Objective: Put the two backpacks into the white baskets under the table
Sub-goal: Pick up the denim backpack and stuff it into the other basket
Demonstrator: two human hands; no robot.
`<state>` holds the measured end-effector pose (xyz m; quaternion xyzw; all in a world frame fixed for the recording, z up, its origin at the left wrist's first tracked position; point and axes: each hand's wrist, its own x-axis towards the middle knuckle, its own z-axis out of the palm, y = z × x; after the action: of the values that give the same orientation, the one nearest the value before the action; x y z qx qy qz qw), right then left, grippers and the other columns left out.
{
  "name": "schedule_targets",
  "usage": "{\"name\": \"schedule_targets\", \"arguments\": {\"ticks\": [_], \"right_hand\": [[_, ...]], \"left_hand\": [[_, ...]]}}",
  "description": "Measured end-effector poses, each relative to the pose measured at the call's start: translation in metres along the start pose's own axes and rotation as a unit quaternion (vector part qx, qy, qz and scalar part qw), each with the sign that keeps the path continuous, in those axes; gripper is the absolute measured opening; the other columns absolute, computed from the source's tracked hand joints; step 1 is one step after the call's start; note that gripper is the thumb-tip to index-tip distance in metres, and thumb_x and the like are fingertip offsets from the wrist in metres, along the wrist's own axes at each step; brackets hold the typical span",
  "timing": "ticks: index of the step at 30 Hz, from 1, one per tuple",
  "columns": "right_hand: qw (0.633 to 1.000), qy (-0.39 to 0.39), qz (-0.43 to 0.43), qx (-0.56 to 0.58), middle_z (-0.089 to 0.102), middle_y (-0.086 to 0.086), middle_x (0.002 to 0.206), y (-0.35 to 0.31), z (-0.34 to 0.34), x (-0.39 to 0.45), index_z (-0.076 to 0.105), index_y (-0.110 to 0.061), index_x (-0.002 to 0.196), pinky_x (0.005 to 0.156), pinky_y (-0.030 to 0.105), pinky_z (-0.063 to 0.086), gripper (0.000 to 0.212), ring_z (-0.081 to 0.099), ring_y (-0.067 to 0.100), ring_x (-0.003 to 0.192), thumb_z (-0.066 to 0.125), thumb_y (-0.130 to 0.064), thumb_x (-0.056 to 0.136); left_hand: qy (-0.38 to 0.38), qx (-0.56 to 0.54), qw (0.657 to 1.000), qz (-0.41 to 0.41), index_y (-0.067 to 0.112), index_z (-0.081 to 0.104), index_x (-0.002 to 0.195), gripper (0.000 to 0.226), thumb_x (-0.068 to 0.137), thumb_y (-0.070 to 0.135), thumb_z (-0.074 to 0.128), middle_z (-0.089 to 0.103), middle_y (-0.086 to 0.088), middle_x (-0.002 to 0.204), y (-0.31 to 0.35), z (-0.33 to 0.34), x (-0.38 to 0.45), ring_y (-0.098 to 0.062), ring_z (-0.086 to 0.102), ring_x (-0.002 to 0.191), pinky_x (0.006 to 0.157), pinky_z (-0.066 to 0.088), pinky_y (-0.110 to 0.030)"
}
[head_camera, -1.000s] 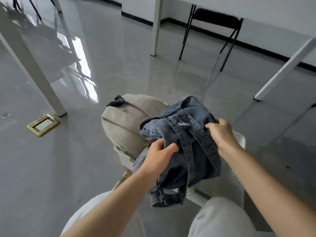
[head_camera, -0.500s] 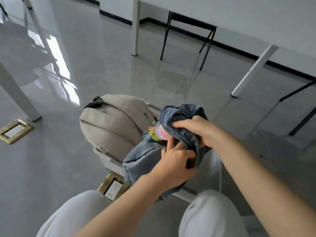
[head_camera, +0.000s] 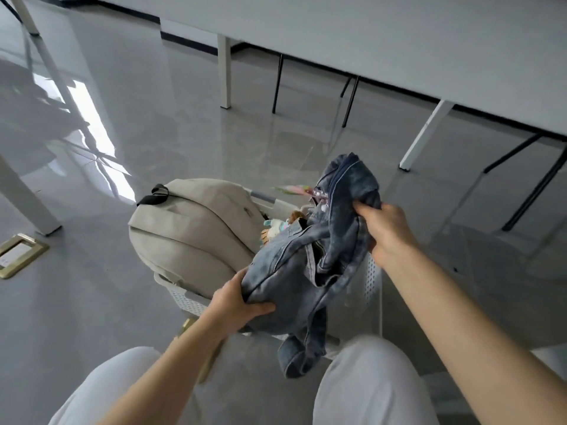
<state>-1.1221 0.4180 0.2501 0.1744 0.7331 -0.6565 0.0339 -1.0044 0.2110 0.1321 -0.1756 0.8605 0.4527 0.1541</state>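
Note:
A beige backpack (head_camera: 193,231) sits in a white perforated basket (head_camera: 184,297) on the grey floor just ahead of my knees. To its right I hold a blue denim backpack (head_camera: 310,271) over a second white basket (head_camera: 372,271). My left hand (head_camera: 236,305) grips the denim pack's lower left corner. My right hand (head_camera: 383,231) pinches its upper flap, holding it raised. Small colourful charms (head_camera: 277,227) dangle at the denim pack's top. A denim strap (head_camera: 302,354) hangs down between my knees.
A white table (head_camera: 399,41) spans the upper right, with white legs (head_camera: 425,136) and black chair legs (head_camera: 534,185) beneath it. Another white table leg (head_camera: 24,197) stands at left. Brass floor sockets (head_camera: 17,254) lie left and under the basket.
My hands have moved apart: the left slid down to the denim pack's bottom corner, the right pulled the flap up and to the right. The view has tilted slightly.

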Motion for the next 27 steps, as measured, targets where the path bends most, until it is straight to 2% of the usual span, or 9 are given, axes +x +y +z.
{"name": "schedule_targets", "arguments": {"ticks": [4, 7, 9, 11, 14, 17, 19, 22, 27], "right_hand": [[0.997, 0.046, -0.02, 0.056, 0.069, 0.012, 0.083, -0.02, -0.011, 0.002, 0.066, -0.005, 0.084, 0.074, 0.039, 0.057, 0.012, 0.067, 0.027, 0.075, 0.066, -0.017, 0.087], [0.996, 0.079, -0.018, 0.047, 0.07, 0.015, 0.095, -0.019, -0.024, 0.011, 0.065, -0.002, 0.101, 0.082, 0.044, 0.057, 0.026, 0.068, 0.03, 0.085, 0.066, -0.024, 0.087], [0.997, 0.08, -0.021, -0.002, 0.07, 0.018, 0.104, -0.003, -0.028, 0.016, 0.065, -0.001, 0.105, 0.09, 0.051, 0.055, 0.034, 0.068, 0.032, 0.094, 0.068, -0.027, 0.084], [0.997, 0.072, 0.0, -0.039, 0.07, 0.022, 0.106, 0.017, -0.032, 0.019, 0.066, -0.004, 0.099, 0.091, 0.059, 0.052, 0.027, 0.068, 0.037, 0.097, 0.065, -0.027, 0.085], [0.996, 0.053, 0.048, -0.049, 0.068, 0.027, 0.106, 0.028, -0.036, 0.018, 0.065, -0.005, 0.091, 0.087, 0.065, 0.051, 0.019, 0.067, 0.033, 0.092, 0.059, -0.023, 0.091], [0.997, 0.037, 0.032, -0.058, 0.067, 0.028, 0.112, 0.021, -0.033, 0.015, 0.06, -0.01, 0.078, 0.087, 0.059, 0.054, 0.019, 0.067, 0.038, 0.102, 0.057, -0.021, 0.094], [0.996, 0.016, 0.0, -0.082, 0.068, 0.028, 0.111, 0.015, -0.027, 0.015, 0.062, -0.003, 0.084, 0.087, 0.056, 0.055, 0.022, 0.065, 0.04, 0.105, 0.057, -0.021, 0.094], [0.988, 0.0, -0.06, -0.144, 0.061, 0.038, 0.112, 0.017, -0.024, 0.018, 0.056, 0.014, 0.101, 0.082, 0.068, 0.05, 0.039, 0.061, 0.051, 0.104, 0.057, -0.024, 0.092], [0.959, -0.021, -0.105, -0.264, 0.063, 0.025, 0.078, 0.051, -0.047, 0.03, 0.057, 0.01, 0.087, 0.078, 0.063, 0.051, 0.046, 0.064, 0.05, 0.088, 0.057, -0.036, 0.087]], "left_hand": [[0.103, -0.122, 0.986, 0.058, 0.024, 0.066, 0.107, 0.04, 0.07, 0.03, 0.079, 0.069, 0.006, 0.09, 0.048, 0.023, -0.007, -0.018, 0.062, 0.088, 0.076, 0.051, -0.032], [0.137, -0.135, 0.978, 0.084, 0.024, 0.058, 0.127, 0.061, 0.071, 0.04, 0.073, 0.069, 0.001, 0.11, 0.051, 0.066, -0.005, -0.02, 0.063, 0.104, 0.087, 0.052, -0.038], [0.088, -0.072, 0.991, 0.069, 0.02, 0.038, 0.146, 0.077, 0.079, 0.045, 0.066, 0.056, -0.007, 0.131, 0.035, 0.1, 0.001, -0.027, 0.05, 0.124, 0.103, 0.041, -0.04], [0.027, 0.121, 0.992, 0.036, 0.012, 0.02, 0.152, 0.081, 0.09, 0.054, 0.05, 0.041, -0.011, 0.145, 0.016, 0.124, 0.008, -0.032, 0.03, 0.139, 0.115, 0.025, -0.041], [0.021, 0.309, 0.949, 0.052, 0.014, 0.037, 0.142, 0.071, 0.091, 0.064, 0.033, 0.045, -0.005, 0.143, 0.011, 0.134, 0.02, -0.03, 0.028, 0.139, 0.112, 0.021, -0.043], [-0.019, 0.357, 0.933, 0.029, 0.017, 0.056, 0.127, 0.063, 0.091, 0.064, 0.032, 0.058, -0.005, 0.132, 0.028, 0.127, 0.036, -0.029, 0.042, 0.129, 0.107, 0.023, -0.046], [-0.028, 0.396, 0.918, 0.024, 0.019, 0.062, 0.121, 0.06, 0.093, 0.062, 0.032, 0.063, -0.006, 0.127, 0.041, 0.124, 0.047, -0.029, 0.047, 0.124, 0.107, 0.021, -0.046], [-0.059, 0.423, 0.904, -0.001, 0.022, 0.061, 0.126, 0.057, 0.095, 0.059, 0.031, 0.06, -0.006, 0.132, 0.041, 0.131, 0.057, -0.03, 0.043, 0.129, 0.111, 0.017, -0.046], [-0.15, 0.465, 0.873, -0.001, 0.022, 0.053, 0.135, 0.046, 0.097, 0.039, 0.032, 0.054, -0.003, 0.141, 0.028, 0.135, 0.069, -0.033, 0.036, 0.139, 0.112, 0.003, -0.056]]}}
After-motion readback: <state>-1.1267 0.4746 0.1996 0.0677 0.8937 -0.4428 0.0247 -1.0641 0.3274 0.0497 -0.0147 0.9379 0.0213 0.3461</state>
